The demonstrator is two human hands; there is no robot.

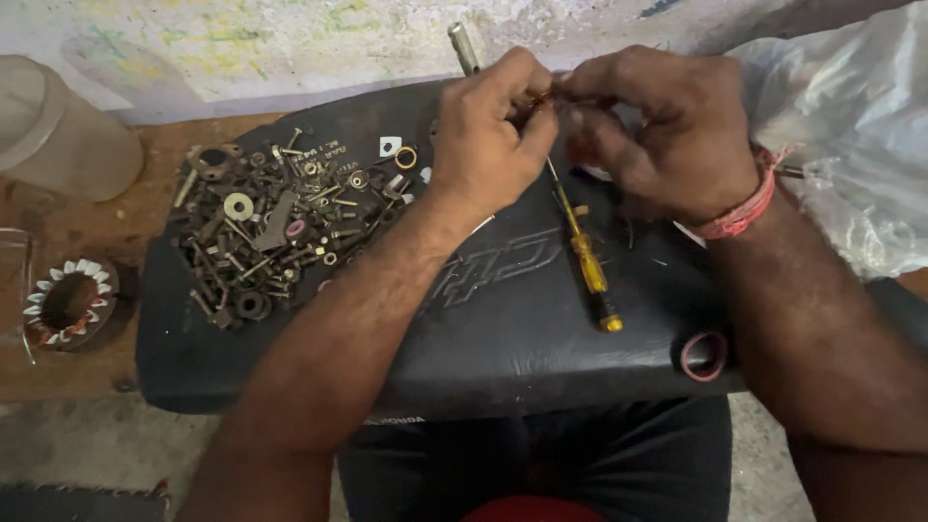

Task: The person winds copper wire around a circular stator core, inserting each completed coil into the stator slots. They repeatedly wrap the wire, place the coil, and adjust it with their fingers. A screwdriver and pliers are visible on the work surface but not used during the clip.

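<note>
- The left hand and the right hand are meeting near the far edge of a black seat cushion, fingertips pinching together on a small coppery part; each grip is clamped on it.
- A yellow-handled screwdriver is lying on the cushion just below the hands.
- A heap of screws, washers and nuts is sitting at the cushion's left side.
- A wound stator ring is resting on the bench, toward its left edge.

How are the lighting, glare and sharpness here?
Head view: soft, even light, faint shadows; mild sheen on the plastic bag; pile of screws and screwdriver sharp; left hand and right hand slightly soft; lower edge dim.
</note>
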